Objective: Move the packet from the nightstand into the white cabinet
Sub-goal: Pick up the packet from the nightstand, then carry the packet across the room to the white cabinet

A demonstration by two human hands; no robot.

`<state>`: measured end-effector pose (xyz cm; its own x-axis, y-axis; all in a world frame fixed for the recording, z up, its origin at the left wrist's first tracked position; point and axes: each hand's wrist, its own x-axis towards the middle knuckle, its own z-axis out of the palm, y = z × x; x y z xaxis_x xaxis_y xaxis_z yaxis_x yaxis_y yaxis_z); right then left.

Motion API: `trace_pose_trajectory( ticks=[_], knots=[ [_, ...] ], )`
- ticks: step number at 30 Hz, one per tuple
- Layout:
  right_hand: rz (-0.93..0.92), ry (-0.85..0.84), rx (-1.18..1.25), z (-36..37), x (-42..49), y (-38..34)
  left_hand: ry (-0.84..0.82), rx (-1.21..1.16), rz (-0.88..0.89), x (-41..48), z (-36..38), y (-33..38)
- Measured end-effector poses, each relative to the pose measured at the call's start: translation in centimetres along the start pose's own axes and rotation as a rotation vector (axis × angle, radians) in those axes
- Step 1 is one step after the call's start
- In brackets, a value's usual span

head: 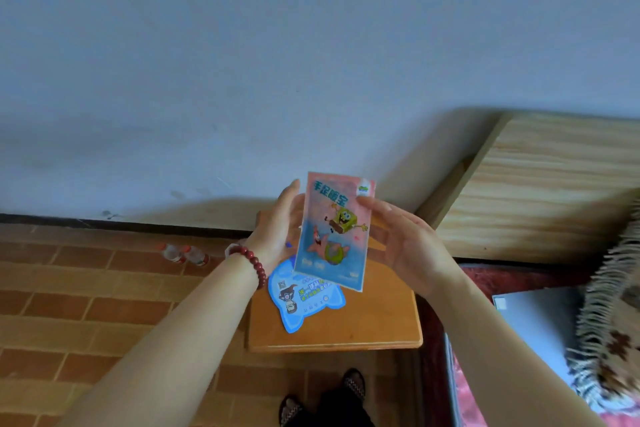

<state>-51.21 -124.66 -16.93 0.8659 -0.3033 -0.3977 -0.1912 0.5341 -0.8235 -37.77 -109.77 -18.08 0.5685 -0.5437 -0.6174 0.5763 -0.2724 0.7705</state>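
Pick-up done: left hand (280,229) and right hand (405,243) hold flat pink-blue cartoon packet (334,232) above wooden nightstand (381,315); next, carry to unseen cabinet.

Wooden nightstand (374,319) with blue shaped card (304,302) lying on it, brick-patterned floor (86,288) with two bottles (183,254)

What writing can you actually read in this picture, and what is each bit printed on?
"手足暖宝": large blue title at the top of the cartoon packet, held up between both hands.
Small logo in the packet's top right corner: too blurred to read.
Small print along the packet's bottom edge: blurred.
Blue die-cut card on the nightstand: Chinese text and a QR code, too small to read.
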Motion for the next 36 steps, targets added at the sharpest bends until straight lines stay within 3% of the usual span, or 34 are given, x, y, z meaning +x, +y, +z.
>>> trace_pose_trajectory(
  ticks=[5,18,23,36],
  knots=[
    [-0.039,0.052,0.053,1.1,-1.5,-2.1,0.03,-0.017,-0.012,-3.3,0.4,2.7],
    [-0.102,-0.107,-0.083,8.0,-1.7,-3.4,0.141,-0.098,0.069,-10.8,-4.5,5.2],
    [-0.142,-0.151,-0.241,10.7,-1.3,-4.7,0.224,-0.141,0.117,-12.8,-5.5,5.7],
    [-0.077,-0.462,-0.378,13.4,0.1,-7.1,0.54,-0.353,0.23,-16.7,-4.6,4.1]
  ],
)
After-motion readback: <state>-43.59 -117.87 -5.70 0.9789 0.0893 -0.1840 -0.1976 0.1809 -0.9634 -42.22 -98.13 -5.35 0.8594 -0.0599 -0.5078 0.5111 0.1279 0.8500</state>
